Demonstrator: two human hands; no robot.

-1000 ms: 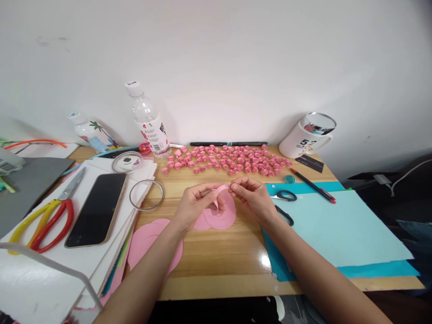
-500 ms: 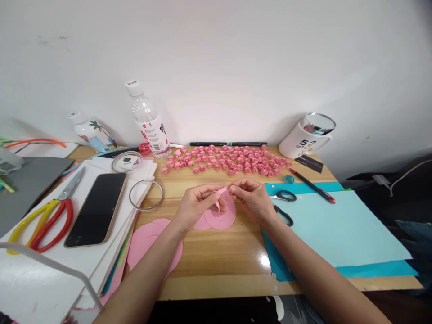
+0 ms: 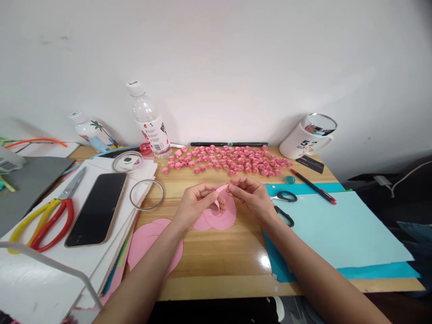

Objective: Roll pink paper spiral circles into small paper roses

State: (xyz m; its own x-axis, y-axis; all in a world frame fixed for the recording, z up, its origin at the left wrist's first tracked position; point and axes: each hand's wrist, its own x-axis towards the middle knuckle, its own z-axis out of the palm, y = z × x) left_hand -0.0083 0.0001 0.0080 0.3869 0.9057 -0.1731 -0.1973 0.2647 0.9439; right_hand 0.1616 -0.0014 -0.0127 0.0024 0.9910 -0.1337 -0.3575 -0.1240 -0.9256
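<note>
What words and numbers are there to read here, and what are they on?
"5": on the white silver-rimmed mug; its other marks are unclear.
Too small or blurred:
red and black print on the tall clear plastic bottle;
print on the small palm-tree bottle;
marks on the round clear-and-white disc;
print on the flat black card.

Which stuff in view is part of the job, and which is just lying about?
Part of the job, it seems:
- pink paper strip, held between left hand and right hand
- pink paper discs
- pink paper rolls
- perhaps black-handled scissors, untouched

Likely just lying about:
- phone
- clear bottle
- white mug
- black card
</note>
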